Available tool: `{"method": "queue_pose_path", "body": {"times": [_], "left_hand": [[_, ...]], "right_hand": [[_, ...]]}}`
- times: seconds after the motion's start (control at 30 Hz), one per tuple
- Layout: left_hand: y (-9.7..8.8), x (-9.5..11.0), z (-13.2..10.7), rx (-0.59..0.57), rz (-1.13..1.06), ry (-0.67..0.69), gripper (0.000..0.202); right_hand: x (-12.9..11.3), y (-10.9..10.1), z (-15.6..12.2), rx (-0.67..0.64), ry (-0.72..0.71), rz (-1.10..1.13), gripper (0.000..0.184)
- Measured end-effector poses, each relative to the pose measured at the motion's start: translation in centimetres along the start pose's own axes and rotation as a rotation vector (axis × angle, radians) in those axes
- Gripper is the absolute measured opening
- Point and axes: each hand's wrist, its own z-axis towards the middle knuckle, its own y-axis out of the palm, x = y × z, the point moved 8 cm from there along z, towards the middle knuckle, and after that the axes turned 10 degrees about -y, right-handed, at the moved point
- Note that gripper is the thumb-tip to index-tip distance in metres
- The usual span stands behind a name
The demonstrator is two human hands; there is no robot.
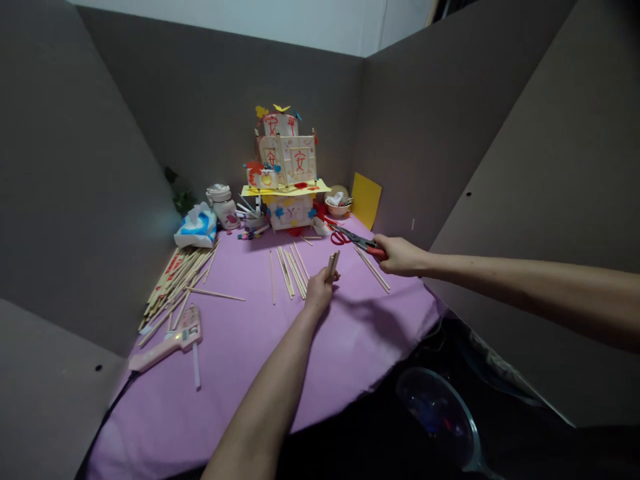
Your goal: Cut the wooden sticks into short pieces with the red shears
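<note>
My left hand [320,291] is closed around a small bundle of short wooden sticks [332,264], their ends poking up above the fist over the purple tablecloth. In my right hand [404,256] are red-handled cutters [364,243] with dark metal jaws, pointing left and held above the table. Red scissor loops [340,238] show just beyond the jaws. Several long wooden sticks [295,272] lie side by side to the left of my left hand. Two more sticks [373,269] rest below the cutters.
A decorated paper-and-stick lantern house [295,160] stands at the back. At left are a stick pile [175,283], a tissue pack [197,227], a jar [223,205] and a pink glue gun [173,343]. A bowl [339,209] and yellow card [366,200] sit back right. Grey panels enclose the table.
</note>
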Motion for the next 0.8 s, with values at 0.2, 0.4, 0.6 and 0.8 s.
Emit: {"method": "queue_pose_path", "body": {"times": [0.2,0.4,0.6,0.8], "left_hand": [[0.0,-1.5,0.2,-0.051,-0.233,-0.079,0.020],[0.3,-1.0,-0.2,-0.041,-0.220,-0.105,0.020],[0.1,-0.6,-0.3,-0.022,-0.178,-0.090,0.019],[-0.5,-0.4,-0.5,0.033,-0.032,-0.033,0.021]], "right_hand": [[4.0,1.1,0.8,0.088,0.147,0.301,0.051],[5.3,7.8,2.9,0.106,0.182,0.314,0.050],[2.6,12.0,7.5,0.091,0.191,0.137,0.052],[0.2,13.9,12.4,0.128,0.227,0.074,0.057]]}}
